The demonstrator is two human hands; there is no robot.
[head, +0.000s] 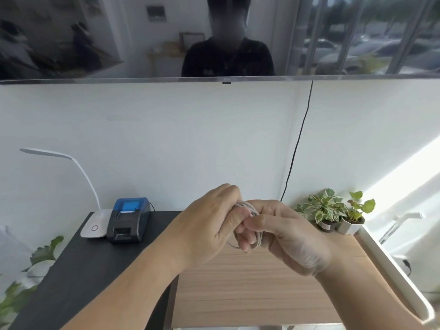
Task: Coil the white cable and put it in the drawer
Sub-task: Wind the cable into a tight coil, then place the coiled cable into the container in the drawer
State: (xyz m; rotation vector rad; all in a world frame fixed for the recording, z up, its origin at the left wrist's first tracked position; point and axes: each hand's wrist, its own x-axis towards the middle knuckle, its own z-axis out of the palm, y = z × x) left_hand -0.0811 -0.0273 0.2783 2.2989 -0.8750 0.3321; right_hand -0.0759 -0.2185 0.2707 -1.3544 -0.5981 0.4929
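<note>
Holding the white cable (247,208) up in the air between both hands, pretty much chest-front, over the seam where the black desk (78,270) meets the wooden cabinet top (238,287). It's already bundled into a small set of loops, so I'd say the coiling part is nearly wrapped up.

Left hand (209,225) is curled closed around the upper side of the bundle, with the loops running over its fingertips. Right hand (283,241) is closed too, pinching the loops from the other side, thumb pressing on top. The two hands are touching each other around the coil, so neither one is really "nearer": the cable sits right in the middle of them. A bit of loop hangs out below the left fingers.

The coil's ring looks like it stands roughly upright, running up-down between the hands rather than lying flat. I can't tell where the loose end or the plugs are, they're buried in the grip.

Key thing for what comes next: no drawer shows anywhere in view. My guess is it's somewhere below the hands, in the front of the wooden cabinet, out of frame. So one hand probably has to keep the bundle squeezed so it doesn't spring open while the other goes for the drawer.
</note>
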